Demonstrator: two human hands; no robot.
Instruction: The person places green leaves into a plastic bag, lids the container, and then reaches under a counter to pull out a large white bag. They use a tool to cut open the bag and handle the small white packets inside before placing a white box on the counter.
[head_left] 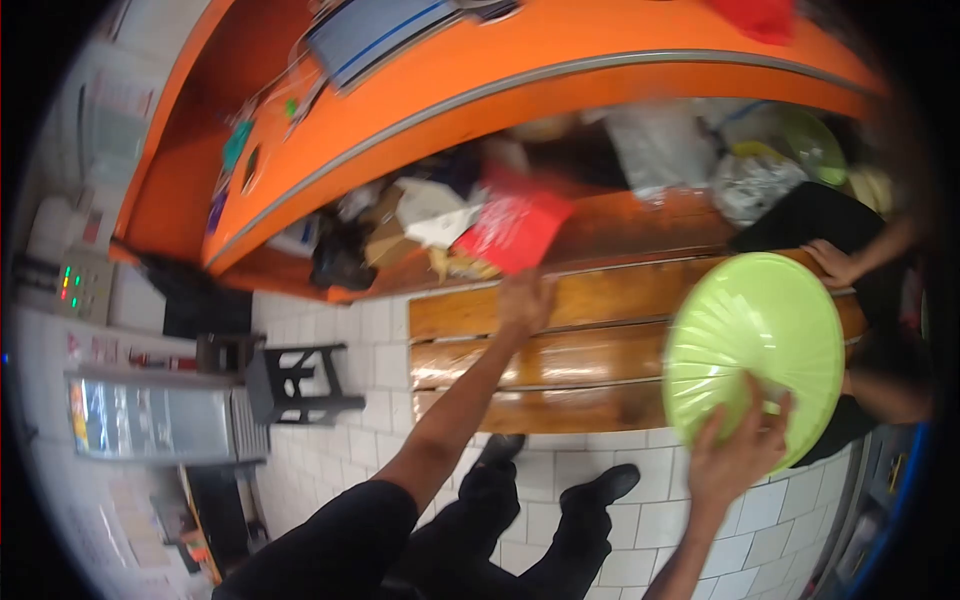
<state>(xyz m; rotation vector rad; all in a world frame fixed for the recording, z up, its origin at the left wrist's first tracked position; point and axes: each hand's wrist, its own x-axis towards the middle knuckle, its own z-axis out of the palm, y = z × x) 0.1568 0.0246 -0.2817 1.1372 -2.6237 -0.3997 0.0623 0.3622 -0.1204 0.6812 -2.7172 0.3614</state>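
Observation:
My left hand (527,302) is closed on the lower edge of a red printed bag (518,222), at the opening of the shelf under the orange counter. Motion blurs both the bag and the fingers. A large lime-green plastic bowl (755,300) with a ribbed inner wall is over the right end of the wooden bench, its open side towards me. Over its lower part is my right hand (740,450), fingers spread across the inside. Something pale shows by those fingertips, too blurred to name.
Another person's hand (832,263) rests on the bench beside the bowl. The wooden bench (540,355) runs below the orange counter (480,90), whose shelf holds a black bag (342,258), a silvery bundle (752,188) and cardboard. A black stool (300,383) stands left on the tiled floor.

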